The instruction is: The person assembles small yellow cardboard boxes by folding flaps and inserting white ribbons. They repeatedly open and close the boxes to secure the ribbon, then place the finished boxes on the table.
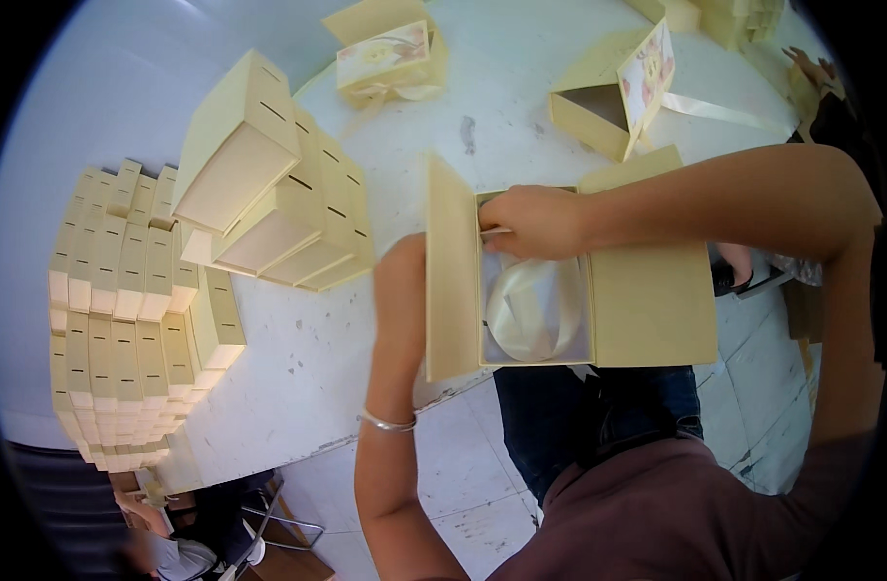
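In front of me a cream cardboard gift box stands with its two flaps spread to the sides. A coil of cream satin ribbon lies inside it. My right hand reaches into the far end of the box, its fingers closed on a pale strip of the ribbon near the far left corner. My left hand is against the outside of the upright left flap, which hides its fingers. The right flap lies folded out under my right forearm.
Stacked closed cream boxes stand to the left, with a taller pile beyond. Two open boxes, one beribboned and one with a printed panel, sit at the back. Another person's hand shows far right; someone sits lower left.
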`<control>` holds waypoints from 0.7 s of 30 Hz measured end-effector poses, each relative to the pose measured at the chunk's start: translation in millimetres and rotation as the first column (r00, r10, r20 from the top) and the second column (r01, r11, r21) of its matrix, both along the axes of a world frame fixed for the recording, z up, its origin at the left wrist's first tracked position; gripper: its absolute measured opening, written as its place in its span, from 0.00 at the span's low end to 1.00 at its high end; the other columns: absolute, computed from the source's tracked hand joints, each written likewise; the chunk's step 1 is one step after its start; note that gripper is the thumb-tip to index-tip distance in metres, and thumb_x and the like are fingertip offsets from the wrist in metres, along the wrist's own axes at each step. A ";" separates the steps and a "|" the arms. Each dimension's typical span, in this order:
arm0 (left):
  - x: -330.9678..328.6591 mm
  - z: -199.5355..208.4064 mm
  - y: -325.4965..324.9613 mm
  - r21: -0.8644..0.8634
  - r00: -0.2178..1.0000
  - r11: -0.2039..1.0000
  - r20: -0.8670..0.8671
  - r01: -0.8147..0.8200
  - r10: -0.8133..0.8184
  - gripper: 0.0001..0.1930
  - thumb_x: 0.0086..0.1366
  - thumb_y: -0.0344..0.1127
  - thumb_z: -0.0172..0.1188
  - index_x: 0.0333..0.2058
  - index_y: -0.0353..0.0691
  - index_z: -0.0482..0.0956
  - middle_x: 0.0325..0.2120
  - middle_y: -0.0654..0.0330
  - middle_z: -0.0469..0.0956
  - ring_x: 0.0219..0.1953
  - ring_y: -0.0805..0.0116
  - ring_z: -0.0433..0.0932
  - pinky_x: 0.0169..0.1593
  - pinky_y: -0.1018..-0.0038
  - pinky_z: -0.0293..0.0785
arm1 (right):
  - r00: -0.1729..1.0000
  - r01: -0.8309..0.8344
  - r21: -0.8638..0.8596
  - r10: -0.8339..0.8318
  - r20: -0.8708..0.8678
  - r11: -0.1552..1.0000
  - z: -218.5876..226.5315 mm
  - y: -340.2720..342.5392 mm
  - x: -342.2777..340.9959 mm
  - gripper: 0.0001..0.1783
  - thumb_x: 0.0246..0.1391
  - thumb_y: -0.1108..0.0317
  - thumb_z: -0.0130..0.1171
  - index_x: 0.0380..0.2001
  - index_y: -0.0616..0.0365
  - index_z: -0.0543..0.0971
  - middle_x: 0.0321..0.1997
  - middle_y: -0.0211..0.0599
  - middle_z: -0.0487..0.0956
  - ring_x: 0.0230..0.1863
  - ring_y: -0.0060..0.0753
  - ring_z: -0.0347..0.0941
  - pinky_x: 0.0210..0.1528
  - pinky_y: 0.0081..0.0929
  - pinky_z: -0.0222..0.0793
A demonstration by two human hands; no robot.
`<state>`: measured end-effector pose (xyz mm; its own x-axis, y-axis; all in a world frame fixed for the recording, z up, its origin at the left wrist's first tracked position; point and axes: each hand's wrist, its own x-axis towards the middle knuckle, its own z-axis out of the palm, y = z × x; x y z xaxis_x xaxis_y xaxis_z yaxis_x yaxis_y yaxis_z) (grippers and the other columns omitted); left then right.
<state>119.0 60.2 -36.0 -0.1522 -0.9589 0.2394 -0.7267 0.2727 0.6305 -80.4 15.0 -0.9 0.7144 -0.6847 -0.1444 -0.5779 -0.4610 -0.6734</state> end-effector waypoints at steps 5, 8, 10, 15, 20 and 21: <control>59.1 6.7 70.4 -0.070 0.872 0.901 0.228 -0.428 0.432 0.06 0.56 0.28 0.54 0.29 0.31 0.75 0.20 0.52 0.74 0.23 0.60 0.73 0.28 0.70 0.68 | 0.998 -0.058 -0.065 0.056 -0.039 0.996 -1.8 -7.4 -26.5 0.16 0.49 0.69 0.51 0.42 0.61 0.70 0.31 0.49 0.76 0.35 0.49 0.73 0.39 0.40 0.66; 105.8 2.7 115.7 0.117 0.682 0.678 0.252 -0.726 0.687 0.07 0.56 0.28 0.54 0.33 0.34 0.77 0.23 0.54 0.76 0.24 0.61 0.74 0.31 0.70 0.69 | 0.985 -0.151 -0.086 0.142 -0.097 0.985 5.6 -4.4 -20.3 0.17 0.49 0.68 0.52 0.44 0.62 0.69 0.34 0.50 0.76 0.38 0.51 0.72 0.41 0.40 0.66; 101.4 9.1 128.2 -0.129 0.541 0.618 0.370 -0.775 0.755 0.09 0.56 0.28 0.55 0.37 0.35 0.76 0.25 0.56 0.75 0.23 0.64 0.72 0.30 0.71 0.68 | 0.976 -0.199 -0.089 0.188 -0.113 0.976 13.1 -3.3 -18.0 0.16 0.49 0.69 0.51 0.42 0.62 0.69 0.36 0.51 0.76 0.40 0.52 0.71 0.42 0.40 0.66; 28.6 26.4 141.7 -0.596 0.909 0.717 -0.056 -0.363 0.413 0.03 0.57 0.27 0.53 0.26 0.34 0.70 0.24 0.56 0.70 0.23 0.65 0.68 0.28 0.76 0.64 | 0.896 -0.400 -0.316 0.296 -0.330 0.860 30.0 -2.1 -15.5 0.15 0.47 0.68 0.52 0.39 0.61 0.71 0.29 0.44 0.74 0.34 0.46 0.73 0.34 0.38 0.69; -60.0 40.2 129.0 -0.535 0.905 0.785 0.419 0.312 -0.075 0.15 0.47 0.47 0.68 0.34 0.53 0.79 0.34 0.63 0.72 0.36 0.68 0.67 0.37 0.74 0.65 | 0.550 -0.814 -0.489 0.688 -0.474 0.314 29.9 13.5 -13.7 0.10 0.43 0.70 0.52 0.32 0.60 0.74 0.29 0.42 0.75 0.28 0.40 0.75 0.28 0.36 0.70; -61.3 31.6 129.1 -0.561 0.946 0.806 0.323 0.189 0.003 0.14 0.47 0.45 0.68 0.34 0.53 0.79 0.35 0.62 0.70 0.37 0.67 0.66 0.38 0.74 0.64 | 0.536 -0.798 -0.538 0.729 -0.426 0.271 14.8 17.3 -10.8 0.10 0.42 0.69 0.52 0.31 0.59 0.74 0.28 0.38 0.74 0.29 0.37 0.74 0.27 0.34 0.69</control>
<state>57.7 189.3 -4.4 -0.3882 -0.6313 0.6714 -0.8012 0.5911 0.0926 -91.2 32.3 13.9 0.9688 0.2444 -0.0408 0.2448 -0.9696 0.0046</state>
